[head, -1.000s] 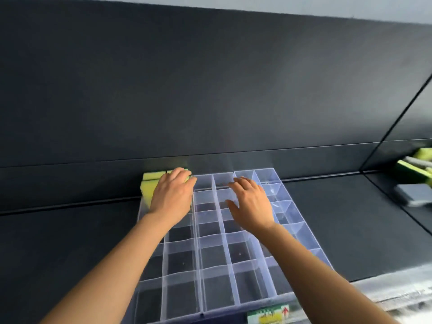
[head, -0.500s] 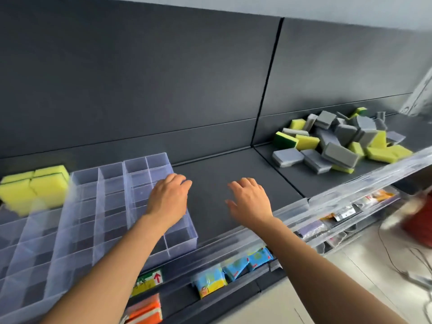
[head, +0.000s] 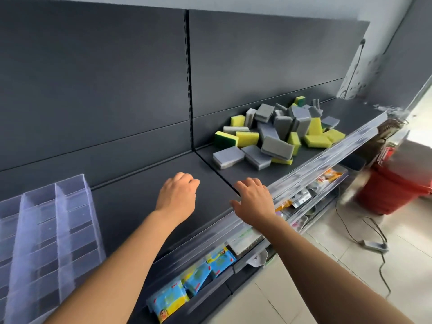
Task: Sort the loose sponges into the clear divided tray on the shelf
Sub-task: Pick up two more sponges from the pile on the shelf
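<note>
A heap of loose sponges [head: 280, 134], grey ones and yellow-green ones, lies on the dark shelf [head: 145, 206] at the right. The clear divided tray [head: 46, 230] sits at the far left of the shelf, partly cut off by the frame edge. My left hand [head: 177, 195] hovers over the bare shelf between tray and heap, fingers loosely curled and holding nothing. Nearer the shelf's front lip, my right hand [head: 253, 199] is spread with fingers apart and empty. Both hands are well short of the sponges.
A clear plastic rail [head: 311, 164] runs along the shelf's front edge. Blue packets [head: 194, 279] and other packaged goods fill the shelf below. A red bin [head: 392, 190] stands on the tiled floor at right, beside a cable and power strip [head: 374, 244].
The view has swung right: the tray slid to the far left and the sponge heap came closer. Both hands left the tray and moved right over the bare shelf, still holding nothing.
</note>
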Motion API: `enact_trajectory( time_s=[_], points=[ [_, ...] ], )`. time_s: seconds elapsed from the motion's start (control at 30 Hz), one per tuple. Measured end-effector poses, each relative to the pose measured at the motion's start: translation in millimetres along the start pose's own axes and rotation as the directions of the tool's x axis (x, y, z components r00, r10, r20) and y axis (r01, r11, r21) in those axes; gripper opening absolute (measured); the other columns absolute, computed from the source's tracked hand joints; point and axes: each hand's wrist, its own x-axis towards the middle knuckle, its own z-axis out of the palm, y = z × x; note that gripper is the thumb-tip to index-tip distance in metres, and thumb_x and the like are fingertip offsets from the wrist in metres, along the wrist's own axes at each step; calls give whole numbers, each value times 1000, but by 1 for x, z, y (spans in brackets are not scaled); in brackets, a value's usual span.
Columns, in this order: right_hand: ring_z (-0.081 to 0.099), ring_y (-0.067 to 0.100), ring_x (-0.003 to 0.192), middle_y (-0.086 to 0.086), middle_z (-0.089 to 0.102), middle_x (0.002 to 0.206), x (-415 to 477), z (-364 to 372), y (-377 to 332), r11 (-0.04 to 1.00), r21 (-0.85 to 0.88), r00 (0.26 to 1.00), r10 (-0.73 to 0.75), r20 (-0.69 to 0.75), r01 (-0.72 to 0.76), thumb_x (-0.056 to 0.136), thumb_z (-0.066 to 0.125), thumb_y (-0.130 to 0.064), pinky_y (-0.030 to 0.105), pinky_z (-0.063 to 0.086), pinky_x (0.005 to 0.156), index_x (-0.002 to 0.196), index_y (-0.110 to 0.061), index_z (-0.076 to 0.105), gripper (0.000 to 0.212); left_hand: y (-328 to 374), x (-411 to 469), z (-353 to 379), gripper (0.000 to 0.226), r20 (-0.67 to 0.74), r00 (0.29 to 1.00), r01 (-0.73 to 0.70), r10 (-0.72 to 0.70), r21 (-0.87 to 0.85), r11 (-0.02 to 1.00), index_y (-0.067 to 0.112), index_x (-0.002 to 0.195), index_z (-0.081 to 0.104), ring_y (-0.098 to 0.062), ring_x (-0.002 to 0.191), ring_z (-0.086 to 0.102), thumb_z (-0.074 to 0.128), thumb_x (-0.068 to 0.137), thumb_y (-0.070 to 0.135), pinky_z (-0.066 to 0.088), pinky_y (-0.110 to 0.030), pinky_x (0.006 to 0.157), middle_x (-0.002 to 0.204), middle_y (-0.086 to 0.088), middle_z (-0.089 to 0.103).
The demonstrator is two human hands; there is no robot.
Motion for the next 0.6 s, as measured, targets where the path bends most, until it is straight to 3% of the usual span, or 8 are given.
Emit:
enact_trajectory(
  time_s=[0.2,0.43,0.6],
  points=[
    [40,25,121,4,50,126,47,4,57,999,-24,999,43,14,-43,87,57,-37,34,34,97,124,-18,49,42,31,76,31,33,12,1000,-25,26,-46,999,15,124,53,-21,119,44,51,92,19,39,-34,96,125,-1,54],
    [40,25,123,2,50,129,116,18,111,998,-31,998,53,23,-53,84,60,-39,35,35,96,126,-19,49,48,50,164,72,37,110,994,9,0,-82,997,16,129,48,-22,125,37,50,93,21,37,-33,97,138,-2,44],
    [38,27,123,4,44,131,147,33,136,998,15,995,52,87,-54,84,61,-39,37,37,97,128,-21,46,50,59,200,97,54,245,966,98,-85,-42,994,20,147,18,-25,138,21,39,99,29,29,-37,106,153,-8,21]
  ],
)
